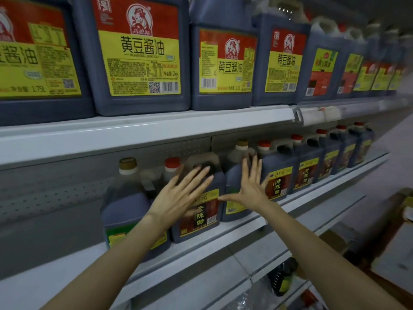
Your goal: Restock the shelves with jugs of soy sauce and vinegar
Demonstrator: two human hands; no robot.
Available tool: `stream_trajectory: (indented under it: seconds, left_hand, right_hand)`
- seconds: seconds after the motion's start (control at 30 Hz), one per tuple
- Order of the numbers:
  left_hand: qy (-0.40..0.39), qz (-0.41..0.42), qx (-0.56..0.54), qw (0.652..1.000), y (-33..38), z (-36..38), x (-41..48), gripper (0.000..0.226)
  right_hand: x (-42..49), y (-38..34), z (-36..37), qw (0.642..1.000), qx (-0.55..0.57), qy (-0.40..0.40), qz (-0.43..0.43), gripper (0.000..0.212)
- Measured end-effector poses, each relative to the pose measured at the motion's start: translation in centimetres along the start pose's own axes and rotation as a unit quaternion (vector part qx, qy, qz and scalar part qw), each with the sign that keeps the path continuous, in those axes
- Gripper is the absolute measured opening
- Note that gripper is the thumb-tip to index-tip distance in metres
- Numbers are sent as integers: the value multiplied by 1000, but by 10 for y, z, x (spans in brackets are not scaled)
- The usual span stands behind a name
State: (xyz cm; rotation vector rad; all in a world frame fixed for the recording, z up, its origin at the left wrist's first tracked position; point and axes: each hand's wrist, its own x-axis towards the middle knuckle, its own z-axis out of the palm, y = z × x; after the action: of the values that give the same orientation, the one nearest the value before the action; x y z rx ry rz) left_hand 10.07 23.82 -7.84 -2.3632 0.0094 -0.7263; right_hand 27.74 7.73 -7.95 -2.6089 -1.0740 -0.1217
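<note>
1. While the person faces the shelves, the head view shows both bare arms stretched out to the middle shelf [234, 233].
2. The left hand [178, 198] is open. Its fingers [201, 175] are straight and spread wide, and they hold nothing. They lie flat over the front of a dark vinegar jug [201, 220] with a red and yellow label.
3. The right hand [251, 189] is open too. Its fingers [257, 166] point up and are spread apart, and the thumb points left toward the vinegar jug's label. This hand is in front of the next jug [233, 208], which has a yellow label low down. The picture is blurry here, so it is hard to tell if the hand presses on it.
4. The vinegar jug stands upright at the front edge of the middle shelf. It is between a green-label jug [125, 211] on its left and the next jug on its right.
5. More jugs with red caps [308, 168] stand in a row that goes off to the right on the same shelf.
6. On the top shelf [156, 130], big soy sauce jugs [138, 52] with red and yellow labels stand side by side.
7. Lower down there is a dark bottle [281, 276] on a shelf, and brown boxes [388, 253] sit at the far right.
</note>
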Motion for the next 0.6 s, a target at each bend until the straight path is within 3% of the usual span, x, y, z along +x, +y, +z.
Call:
stream_trajectory:
  seconds: [0.17,0.5,0.6]
  left_hand:
    - [-67,-11,-67,995,6,9,10,128]
    - [-42,-26,-52,997,13,4,12,127]
    - [-30,-48,-47,997,18,0,13,111]
  right_hand:
    - [7,5,10,999,23,-28,6,140]
    - [3,6,2,998,-2,-70,2,133]
    - [-9,16,-4,997,14,-76,-5,120]
